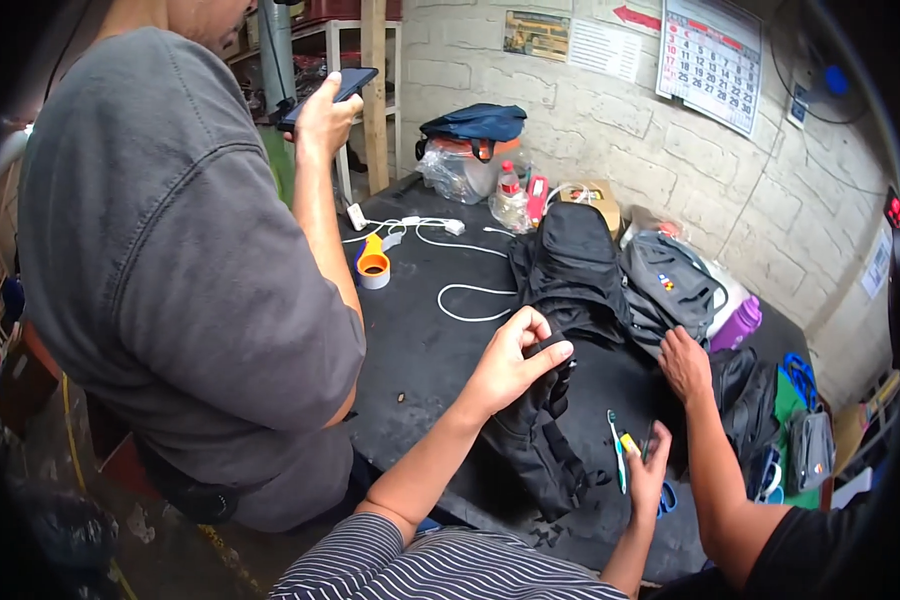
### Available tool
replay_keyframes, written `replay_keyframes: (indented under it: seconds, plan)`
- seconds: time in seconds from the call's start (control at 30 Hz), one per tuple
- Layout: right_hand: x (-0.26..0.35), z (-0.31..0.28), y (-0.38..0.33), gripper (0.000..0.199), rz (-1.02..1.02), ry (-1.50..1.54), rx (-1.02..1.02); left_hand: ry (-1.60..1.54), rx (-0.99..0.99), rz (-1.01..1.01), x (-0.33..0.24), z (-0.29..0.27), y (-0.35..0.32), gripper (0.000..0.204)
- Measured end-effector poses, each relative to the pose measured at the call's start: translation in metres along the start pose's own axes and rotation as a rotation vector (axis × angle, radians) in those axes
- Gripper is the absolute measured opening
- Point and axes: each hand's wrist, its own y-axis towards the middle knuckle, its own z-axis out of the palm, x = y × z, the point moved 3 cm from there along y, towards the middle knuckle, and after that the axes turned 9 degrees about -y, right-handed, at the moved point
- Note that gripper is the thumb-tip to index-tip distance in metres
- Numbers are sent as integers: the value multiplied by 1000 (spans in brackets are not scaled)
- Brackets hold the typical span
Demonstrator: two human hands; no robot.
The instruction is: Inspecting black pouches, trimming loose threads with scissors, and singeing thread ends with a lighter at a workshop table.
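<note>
At the near edge of the dark worktable [420, 340], the person's left hand [515, 360] pinches a fold of the black bag [560, 300], fingers clamped on the fabric. At four o'clock from it, the right hand [648, 470] is closed around a green-handled tool [616, 450] and a small yellow item [630, 442]. I judge that the fabric is being held ready for the tool; bringing the tip across calls for a steady pinch. At two o'clock a co-worker's hand [684, 362] rests on the grey bag [665, 290]. Farther, at eleven o'clock, stands an orange tape roll [373, 264]; a person in grey holds up a phone [330, 95].
</note>
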Motion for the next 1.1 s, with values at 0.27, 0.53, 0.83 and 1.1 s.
replay_keyframes:
  seconds: [0.27,0.53,0.83,1.1]
  plan:
    - [-44,-5,-64,49,187,-651,87,577,8,276,-16,6,-13,50]
    - [26,-1,-34,61,-131,-592,-35,541,189,272,-26,26,-8,33]
    - [164,32,28,95,-512,147,103,-40,388,151,-22,68,-12,81]
    - [171,-7,42,71,-331,419,-56,-70,324,55,-4,48,-10,71]
